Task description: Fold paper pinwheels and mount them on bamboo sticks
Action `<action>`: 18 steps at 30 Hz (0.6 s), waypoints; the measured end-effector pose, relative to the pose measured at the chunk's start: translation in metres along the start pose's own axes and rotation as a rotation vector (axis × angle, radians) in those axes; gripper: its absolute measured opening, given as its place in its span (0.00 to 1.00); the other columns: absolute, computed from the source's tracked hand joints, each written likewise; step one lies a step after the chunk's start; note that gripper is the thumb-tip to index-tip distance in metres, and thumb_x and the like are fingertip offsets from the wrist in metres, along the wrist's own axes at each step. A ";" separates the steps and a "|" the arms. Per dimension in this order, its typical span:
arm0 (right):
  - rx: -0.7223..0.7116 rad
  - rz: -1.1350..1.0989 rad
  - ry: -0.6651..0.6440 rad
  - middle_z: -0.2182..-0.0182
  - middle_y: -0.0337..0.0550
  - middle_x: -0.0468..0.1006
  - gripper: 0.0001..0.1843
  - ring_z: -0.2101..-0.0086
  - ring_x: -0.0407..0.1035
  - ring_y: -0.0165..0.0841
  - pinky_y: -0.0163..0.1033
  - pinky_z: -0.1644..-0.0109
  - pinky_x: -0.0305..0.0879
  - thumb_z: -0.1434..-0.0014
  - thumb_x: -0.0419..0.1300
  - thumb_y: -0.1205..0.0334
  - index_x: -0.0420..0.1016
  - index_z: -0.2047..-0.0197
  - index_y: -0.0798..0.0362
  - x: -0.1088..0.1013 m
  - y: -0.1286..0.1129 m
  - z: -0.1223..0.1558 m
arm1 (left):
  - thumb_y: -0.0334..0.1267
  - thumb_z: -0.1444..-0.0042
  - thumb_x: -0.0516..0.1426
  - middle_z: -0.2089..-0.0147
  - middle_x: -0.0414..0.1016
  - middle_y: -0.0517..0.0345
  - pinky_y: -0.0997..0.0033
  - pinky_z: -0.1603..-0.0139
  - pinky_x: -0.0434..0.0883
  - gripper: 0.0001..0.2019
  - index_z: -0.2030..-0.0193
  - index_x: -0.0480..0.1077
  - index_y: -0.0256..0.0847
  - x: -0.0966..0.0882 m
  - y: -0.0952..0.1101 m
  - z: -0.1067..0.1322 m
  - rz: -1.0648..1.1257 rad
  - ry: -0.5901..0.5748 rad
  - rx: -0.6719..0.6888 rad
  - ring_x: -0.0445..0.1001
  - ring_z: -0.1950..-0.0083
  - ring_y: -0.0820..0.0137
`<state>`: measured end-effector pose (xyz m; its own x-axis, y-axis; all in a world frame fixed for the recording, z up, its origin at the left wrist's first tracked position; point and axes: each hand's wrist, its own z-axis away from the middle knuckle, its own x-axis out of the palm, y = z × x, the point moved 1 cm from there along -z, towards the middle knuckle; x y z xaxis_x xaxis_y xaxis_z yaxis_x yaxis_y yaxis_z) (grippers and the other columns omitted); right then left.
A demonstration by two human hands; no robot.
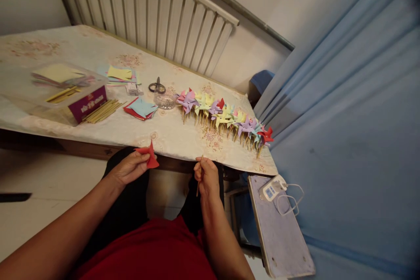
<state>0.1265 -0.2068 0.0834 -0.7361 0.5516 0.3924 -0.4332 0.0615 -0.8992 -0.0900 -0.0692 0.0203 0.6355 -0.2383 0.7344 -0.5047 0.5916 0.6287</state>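
Observation:
Pinched in my left hand (pixel 133 167) is a red paper pinwheel head (pixel 152 157), its points folded in, just off the table's front edge. My right hand (pixel 207 175) grips a thin wooden stick (pixel 197 189) between thumb and fingers; it stands roughly upright. The two hands are apart, over my lap. Past them on the table lies a small pile of cut blue and red paper (pixel 141 108). A clear dish (pixel 166 101) of small pins or beads sits beside it. Finished pinwheels (pixel 223 116) in several colours lie in a row at the right.
Scissors (pixel 157 85) lie behind the dish. At the left, a clear plastic box (pixel 64 111) with a purple label holds paper and sticks; more sticks (pixel 103 111) lie beside it. A stool (pixel 278 232) at the right bears a white power strip (pixel 273 188). A blue curtain (pixel 354 131) hangs there.

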 end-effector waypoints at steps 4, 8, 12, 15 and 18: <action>0.012 0.003 0.017 0.82 0.34 0.73 0.16 0.87 0.49 0.20 0.29 0.83 0.39 0.53 0.67 0.55 0.75 0.64 0.56 0.000 -0.001 0.001 | 0.25 0.60 0.71 0.69 0.81 0.48 0.72 0.61 0.79 0.11 0.67 0.80 0.31 0.002 0.001 0.001 -0.004 -0.011 0.009 0.80 0.68 0.68; 0.011 0.005 0.030 0.82 0.33 0.74 0.16 0.87 0.49 0.20 0.28 0.83 0.40 0.54 0.66 0.57 0.75 0.63 0.57 0.001 -0.002 0.002 | 0.25 0.61 0.71 0.70 0.81 0.48 0.72 0.62 0.79 0.10 0.68 0.80 0.30 0.003 0.003 0.003 -0.013 -0.004 0.005 0.80 0.68 0.68; -0.011 0.002 0.039 0.83 0.33 0.73 0.17 0.87 0.51 0.20 0.28 0.84 0.43 0.55 0.66 0.55 0.74 0.64 0.57 0.001 -0.001 0.002 | 0.25 0.62 0.71 0.69 0.82 0.48 0.73 0.62 0.79 0.11 0.68 0.80 0.31 0.005 0.003 0.004 -0.004 0.003 0.010 0.80 0.68 0.68; -0.016 -0.002 0.045 0.83 0.33 0.73 0.17 0.87 0.53 0.21 0.28 0.84 0.45 0.54 0.67 0.53 0.74 0.65 0.57 0.000 -0.001 0.002 | 0.24 0.62 0.72 0.70 0.82 0.48 0.73 0.62 0.79 0.12 0.68 0.80 0.30 0.005 0.003 0.004 0.003 0.005 0.007 0.80 0.68 0.68; -0.012 -0.008 0.045 0.83 0.33 0.73 0.17 0.87 0.54 0.21 0.28 0.85 0.46 0.54 0.67 0.52 0.74 0.65 0.56 0.000 0.000 0.002 | 0.24 0.63 0.72 0.70 0.81 0.48 0.74 0.63 0.79 0.12 0.68 0.80 0.31 0.004 0.003 0.003 0.008 0.006 0.004 0.80 0.69 0.68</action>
<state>0.1254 -0.2086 0.0843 -0.7085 0.5879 0.3905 -0.4326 0.0754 -0.8984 -0.0907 -0.0708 0.0259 0.6346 -0.2289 0.7382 -0.5127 0.5901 0.6236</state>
